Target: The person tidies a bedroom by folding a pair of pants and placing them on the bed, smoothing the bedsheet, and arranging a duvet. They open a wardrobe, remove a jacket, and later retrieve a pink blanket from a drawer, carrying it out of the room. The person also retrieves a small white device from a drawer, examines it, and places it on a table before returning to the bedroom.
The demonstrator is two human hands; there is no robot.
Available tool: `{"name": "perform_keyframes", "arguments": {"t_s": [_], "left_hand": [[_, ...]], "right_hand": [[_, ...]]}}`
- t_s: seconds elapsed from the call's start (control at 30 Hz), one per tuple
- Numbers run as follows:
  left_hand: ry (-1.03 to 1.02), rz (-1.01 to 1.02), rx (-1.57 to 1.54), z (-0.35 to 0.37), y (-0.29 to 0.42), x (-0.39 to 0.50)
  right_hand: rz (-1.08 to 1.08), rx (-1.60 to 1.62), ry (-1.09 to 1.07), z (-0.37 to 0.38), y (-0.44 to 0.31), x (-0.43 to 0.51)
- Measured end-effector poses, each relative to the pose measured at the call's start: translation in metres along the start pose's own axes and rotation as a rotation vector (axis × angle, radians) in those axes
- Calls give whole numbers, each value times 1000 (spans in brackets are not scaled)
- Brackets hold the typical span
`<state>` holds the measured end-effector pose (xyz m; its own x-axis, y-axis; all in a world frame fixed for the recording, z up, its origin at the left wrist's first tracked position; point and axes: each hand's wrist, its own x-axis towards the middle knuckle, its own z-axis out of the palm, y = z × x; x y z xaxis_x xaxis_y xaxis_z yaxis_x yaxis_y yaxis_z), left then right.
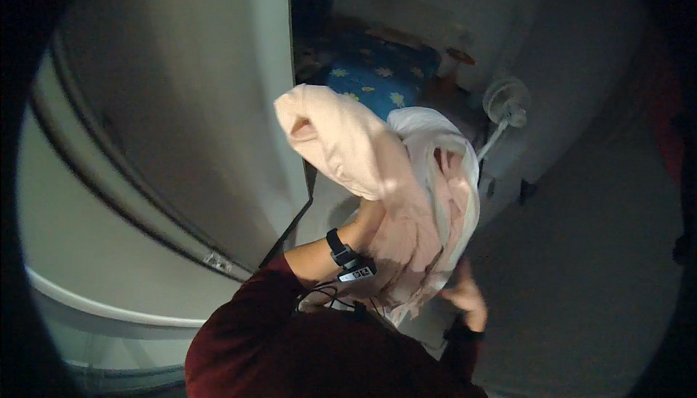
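Observation:
A pale pink garment (348,147) with a whitish edge (465,196) hangs in a bulky bundle in front of my body. My left hand (373,215) reaches up beneath its folds and holds it up, its fingers hidden by the cloth. A rolled, sleeve-like part with an opening at its end points up and left. My right hand (468,293), blurred, is beside the lower right edge of the garment with its fingers apart. It seems to grip nothing; whether a fingertip touches the cloth cannot be seen.
A large pale panel (234,98), perhaps a door, stands close on the left. Beyond the garment lies a blue flowered cloth (381,77). A white fan-like object (506,101) on a stem stands to its right. A strapped device (348,262) with cables sits on my left wrist.

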<state>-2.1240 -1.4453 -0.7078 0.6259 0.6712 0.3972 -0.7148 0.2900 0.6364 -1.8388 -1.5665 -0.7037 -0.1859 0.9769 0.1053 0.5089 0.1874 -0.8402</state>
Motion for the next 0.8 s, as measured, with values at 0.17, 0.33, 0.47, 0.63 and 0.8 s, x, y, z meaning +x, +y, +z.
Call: {"name": "perform_keyframes", "arguments": {"t_s": [0.17,0.33,0.47,0.63,0.8], "left_hand": [[-120,-111,-164,28,-14,-115],[-325,-145,-201,51,37,-282],[-490,-36,75,85,167,-466],[195,326,724,146,285,-827],[527,375,647,202,356,-908]], "right_hand": [[-332,-49,-429,192,-29,-22],[-197,78,-441,370,-116,-93],[-63,76,-424,521,-187,-167],[101,95,-293,665,-294,-259],[97,219,228,548,-377,-212]]}}
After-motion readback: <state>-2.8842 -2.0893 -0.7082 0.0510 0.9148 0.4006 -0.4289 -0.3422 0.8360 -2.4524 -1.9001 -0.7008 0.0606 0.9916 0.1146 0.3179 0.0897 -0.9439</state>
